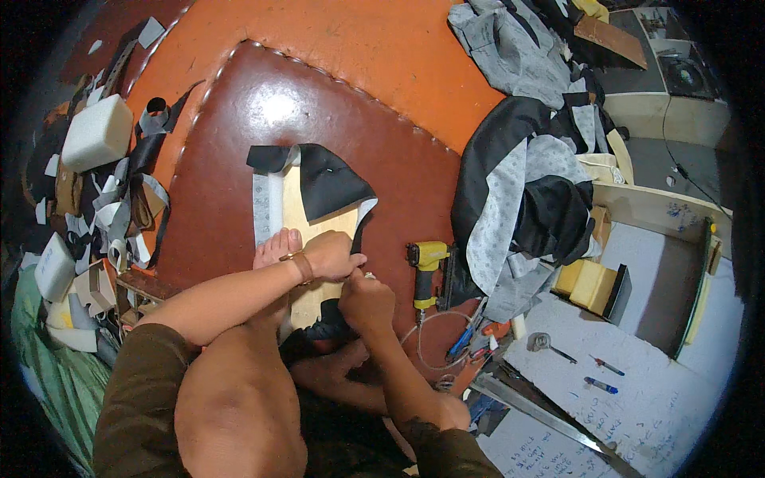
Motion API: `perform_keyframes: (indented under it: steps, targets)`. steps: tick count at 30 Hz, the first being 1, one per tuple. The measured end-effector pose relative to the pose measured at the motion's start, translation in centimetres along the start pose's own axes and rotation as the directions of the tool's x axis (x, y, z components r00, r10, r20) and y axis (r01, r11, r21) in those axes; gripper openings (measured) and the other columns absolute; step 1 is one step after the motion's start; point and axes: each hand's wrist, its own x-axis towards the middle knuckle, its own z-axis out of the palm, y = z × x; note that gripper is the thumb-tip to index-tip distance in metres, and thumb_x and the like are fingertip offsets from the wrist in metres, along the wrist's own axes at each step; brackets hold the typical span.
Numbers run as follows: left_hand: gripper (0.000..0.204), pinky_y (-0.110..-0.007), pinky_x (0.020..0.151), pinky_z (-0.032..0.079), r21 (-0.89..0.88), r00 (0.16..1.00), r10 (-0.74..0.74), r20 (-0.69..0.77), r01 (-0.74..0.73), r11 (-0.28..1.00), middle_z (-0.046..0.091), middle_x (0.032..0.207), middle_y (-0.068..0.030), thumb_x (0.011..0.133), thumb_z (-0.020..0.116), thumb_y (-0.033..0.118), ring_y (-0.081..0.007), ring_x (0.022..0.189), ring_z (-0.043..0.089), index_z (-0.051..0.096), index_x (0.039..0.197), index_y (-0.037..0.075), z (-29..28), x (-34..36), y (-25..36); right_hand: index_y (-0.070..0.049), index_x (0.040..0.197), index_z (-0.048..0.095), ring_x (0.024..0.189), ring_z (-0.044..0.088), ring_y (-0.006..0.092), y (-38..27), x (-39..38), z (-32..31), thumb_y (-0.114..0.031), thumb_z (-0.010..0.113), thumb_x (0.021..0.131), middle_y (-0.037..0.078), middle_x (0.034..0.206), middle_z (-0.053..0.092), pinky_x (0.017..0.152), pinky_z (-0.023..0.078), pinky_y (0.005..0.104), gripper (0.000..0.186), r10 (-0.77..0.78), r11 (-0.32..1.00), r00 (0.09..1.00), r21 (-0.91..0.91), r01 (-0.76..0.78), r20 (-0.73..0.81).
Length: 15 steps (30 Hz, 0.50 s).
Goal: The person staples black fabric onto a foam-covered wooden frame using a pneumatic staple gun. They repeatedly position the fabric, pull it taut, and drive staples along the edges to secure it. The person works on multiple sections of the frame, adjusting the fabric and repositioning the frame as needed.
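A pale wooden board (300, 211) lies in front of me with black sheet material (331, 185) around it, its backing pale grey. The material is folded over the board's far end and runs down its right edge. My bare foot (275, 248) presses on the board's left side. Across the board reaches my left hand (327, 255), a bracelet on its wrist, its fingers closed at the right edge on the material. Just right of it and nearer me, my right hand (368, 303) is a fist at the same edge. The fingertips of both hands are partly hidden.
A yellow and black staple gun (429, 267) with an air hose lies right of the board on a brown padded surface (207, 191). Black and grey fabric (518, 191) is heaped at the right. Foam blocks (97, 134) and scraps lie left. Pens (602, 385) rest on a white board.
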Motion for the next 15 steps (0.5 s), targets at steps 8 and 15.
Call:
perform_keyframes:
  steps: [8,15]
  targets:
    - [0.051,-0.055,0.081,0.052,0.05,0.994,0.013,-0.106,-0.007,0.999,0.073,0.088,-0.0273,0.1,0.06,0.049,-0.0471,0.089,0.07,0.076,0.085,0.003,-1.2,-3.6,-1.7,-0.01,0.105,0.07,0.079,0.072,0.0386,4.8,0.4,0.6,-0.025,0.066,0.097,0.018,0.085,0.07,0.068,0.058,0.0493,0.017,-0.337,0.939,0.939,-0.089,0.331,-0.062]
    - [0.043,-0.054,0.082,0.055,0.209,0.985,-0.123,-0.123,0.147,0.967,0.077,0.095,-0.0182,0.096,0.065,0.051,-0.0419,0.091,0.075,0.08,0.095,0.01,-1.7,-3.3,-0.6,0.001,0.158,0.034,0.122,0.063,0.047,16.0,0.7,-1.3,-0.033,0.08,0.086,0.032,0.132,0.064,0.105,0.05,0.0515,0.092,0.484,0.873,0.874,0.042,-0.486,0.045]
